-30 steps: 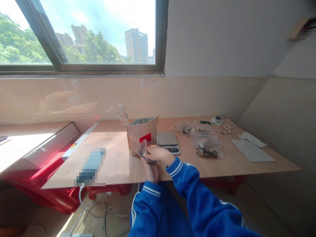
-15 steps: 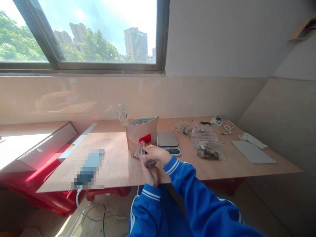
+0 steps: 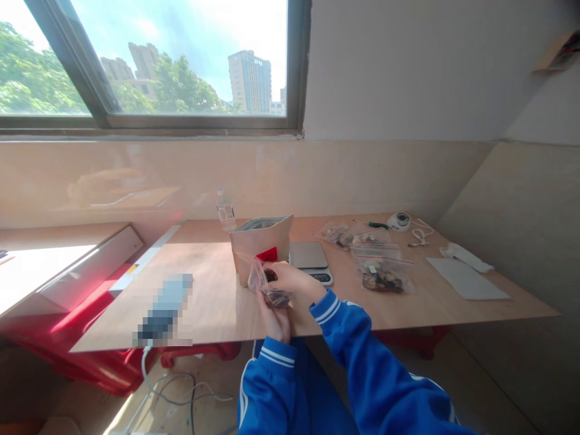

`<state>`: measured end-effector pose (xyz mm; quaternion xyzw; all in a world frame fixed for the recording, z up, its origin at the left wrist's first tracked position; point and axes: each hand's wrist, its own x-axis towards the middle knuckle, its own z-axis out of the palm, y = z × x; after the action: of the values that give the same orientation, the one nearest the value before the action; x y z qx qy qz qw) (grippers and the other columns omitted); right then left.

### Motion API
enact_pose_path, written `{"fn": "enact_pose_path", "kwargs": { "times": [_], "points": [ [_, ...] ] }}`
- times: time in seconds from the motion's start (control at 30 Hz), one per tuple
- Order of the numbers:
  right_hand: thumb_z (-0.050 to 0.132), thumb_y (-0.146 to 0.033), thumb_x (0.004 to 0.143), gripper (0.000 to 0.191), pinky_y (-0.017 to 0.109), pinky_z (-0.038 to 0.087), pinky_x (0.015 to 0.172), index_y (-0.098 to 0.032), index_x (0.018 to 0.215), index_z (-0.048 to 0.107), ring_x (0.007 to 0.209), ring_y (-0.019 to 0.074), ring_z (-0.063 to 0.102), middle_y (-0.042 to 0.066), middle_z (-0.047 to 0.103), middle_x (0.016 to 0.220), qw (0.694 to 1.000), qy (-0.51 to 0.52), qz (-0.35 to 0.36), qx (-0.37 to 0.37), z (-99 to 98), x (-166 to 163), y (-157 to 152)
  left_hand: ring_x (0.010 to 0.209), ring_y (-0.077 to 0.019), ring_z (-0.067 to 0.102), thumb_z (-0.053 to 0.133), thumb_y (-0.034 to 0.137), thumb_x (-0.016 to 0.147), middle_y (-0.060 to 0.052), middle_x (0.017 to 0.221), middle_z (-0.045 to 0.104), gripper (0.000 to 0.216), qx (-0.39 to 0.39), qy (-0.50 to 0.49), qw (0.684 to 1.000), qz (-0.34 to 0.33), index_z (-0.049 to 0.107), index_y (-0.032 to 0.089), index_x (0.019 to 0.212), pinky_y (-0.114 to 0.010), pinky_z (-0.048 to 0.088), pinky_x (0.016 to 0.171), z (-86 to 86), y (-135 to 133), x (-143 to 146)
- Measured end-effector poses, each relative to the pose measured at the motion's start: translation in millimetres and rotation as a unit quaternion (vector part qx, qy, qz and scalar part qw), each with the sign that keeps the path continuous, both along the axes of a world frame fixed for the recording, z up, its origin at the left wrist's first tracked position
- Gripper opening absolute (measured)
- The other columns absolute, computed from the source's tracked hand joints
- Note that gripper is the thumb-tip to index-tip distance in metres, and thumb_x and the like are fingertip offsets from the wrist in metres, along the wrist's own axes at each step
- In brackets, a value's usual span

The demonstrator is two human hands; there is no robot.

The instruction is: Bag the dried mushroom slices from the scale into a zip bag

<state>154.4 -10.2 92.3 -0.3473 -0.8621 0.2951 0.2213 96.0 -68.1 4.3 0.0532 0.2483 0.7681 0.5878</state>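
Note:
Low in front of the paper pouch, my left hand (image 3: 277, 322) supports a small clear plastic bag (image 3: 257, 279) from below, its fingers closed around it. Dark dried pieces (image 3: 277, 297) lie in the bottom of the bag. My right hand (image 3: 293, 281) is at the bag's mouth, pinching a dark brown piece (image 3: 270, 275); its exact kind is unclear. Behind both hands stands an open kraft paper pouch (image 3: 247, 257) with a red label (image 3: 266, 254). A kitchen scale (image 3: 310, 255) sits just right of the pouch, partly covered by my right hand.
Several zip bags with dark contents (image 3: 383, 279) lie to the right. Beyond them are a white camera (image 3: 400, 222), a cable (image 3: 420, 235), and a white sheet (image 3: 466, 279). A plastic bottle (image 3: 225, 212) stands behind the pouch. A blurred phone-like object (image 3: 165, 308) lies left.
My right hand has shifted slightly right, and the dark brown piece in its fingers now shows more clearly at the bag's mouth. My left hand has barely moved.

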Motion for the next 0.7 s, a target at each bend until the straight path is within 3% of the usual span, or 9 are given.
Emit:
{"fn": "enact_pose_path", "kwargs": {
  "times": [0.23, 0.43, 0.57, 0.7],
  "points": [
    [0.061, -0.014, 0.074, 0.029, 0.025, 0.046, 0.074, -0.016, 0.102, 0.062, 0.086, 0.0169, 0.062, 0.004, 0.068, 0.097, 0.999, 0.036, -0.025, -0.022, 10.6, 17, -2, 0.122, -0.0194, 0.051, 0.039, 0.040, 0.092, -0.005, 0.131, 0.057, 0.039, -0.012, -0.004, 1.000, -0.016, 0.056, 0.026, 0.125, -0.029, 0.048, 0.093, -3.0, 1, -4],
    [0.059, -0.011, 0.074, 0.027, 0.028, 0.046, 0.078, -0.016, 0.101, 0.062, 0.088, 0.0190, 0.063, 0.006, 0.068, 0.099, 0.999, -0.008, -0.023, -0.024, 6.4, 15, 0, 0.126, -0.0208, 0.048, 0.041, 0.045, 0.091, -0.006, 0.136, 0.052, 0.041, 0.004, -0.029, 1.000, 0.005, 0.057, 0.025, 0.123, -0.030, 0.048, 0.093, -0.5, -2, -5],
    [0.057, -0.005, 0.074, 0.027, 0.030, 0.046, 0.084, -0.016, 0.098, 0.062, 0.092, 0.0186, 0.062, 0.006, 0.067, 0.100, 0.999, 0.015, -0.028, -0.017, 5.8, 14, 0, 0.126, -0.0214, 0.048, 0.047, 0.040, 0.089, -0.008, 0.137, 0.050, 0.043, 0.013, 0.018, 1.000, -0.007, 0.052, 0.024, 0.129, -0.030, 0.048, 0.093, 2.7, -4, -2],
    [0.053, -0.003, 0.074, 0.025, 0.027, 0.048, 0.078, -0.015, 0.095, 0.062, 0.084, 0.0151, 0.062, 0.003, 0.065, 0.092, 0.995, 0.082, -0.016, -0.058, 6.9, 19, -1, 0.124, -0.0205, 0.049, 0.049, 0.037, 0.089, -0.008, 0.139, 0.049, 0.045, 0.034, 0.055, 0.998, 0.015, 0.048, 0.026, 0.132, -0.029, 0.047, 0.094, 2.6, -4, 0]
  ]
}}
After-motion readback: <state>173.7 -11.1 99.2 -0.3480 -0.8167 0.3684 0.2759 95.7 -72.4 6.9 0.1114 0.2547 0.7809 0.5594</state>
